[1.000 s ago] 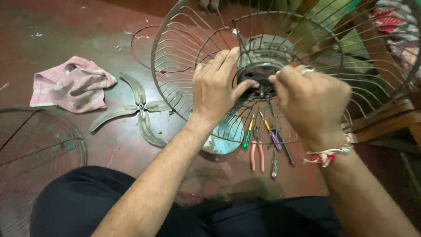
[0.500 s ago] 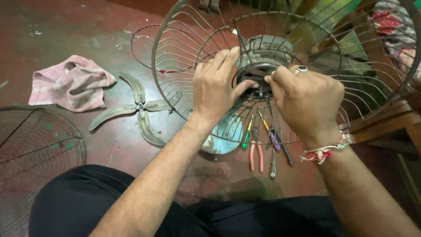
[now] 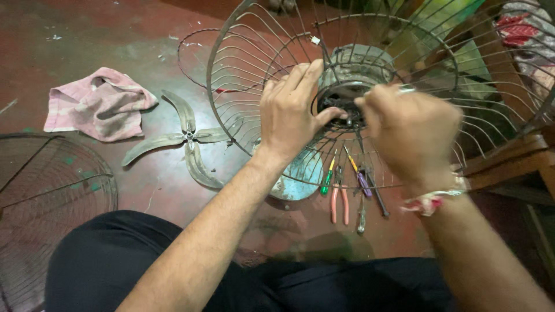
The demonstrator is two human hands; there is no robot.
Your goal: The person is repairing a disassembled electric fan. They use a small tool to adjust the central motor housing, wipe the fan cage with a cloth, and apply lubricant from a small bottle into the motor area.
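A round wire fan guard (image 3: 243, 86) stands tilted in front of me, with the fan's grey motor housing (image 3: 361, 63) behind its centre. My left hand (image 3: 289, 112) grips the dark central ring (image 3: 335, 98) of the guard, thumb hooked on its rim. My right hand (image 3: 413, 130) is closed at the right side of the same ring, blurred by motion; what its fingers pinch is hidden. A ring sits on one finger and a red and white thread band (image 3: 430, 201) circles the wrist.
On the red floor lie a pink cloth (image 3: 98, 104), a grey fan blade (image 3: 185, 138), a second wire guard (image 3: 46, 196) at the left, and pliers with screwdrivers (image 3: 347, 185) below the guard. A wooden frame (image 3: 509, 156) stands at the right. My dark-trousered legs fill the bottom.
My right hand has shifted slightly at the central ring and now looks blurred. The left hand keeps its grip in the same place.
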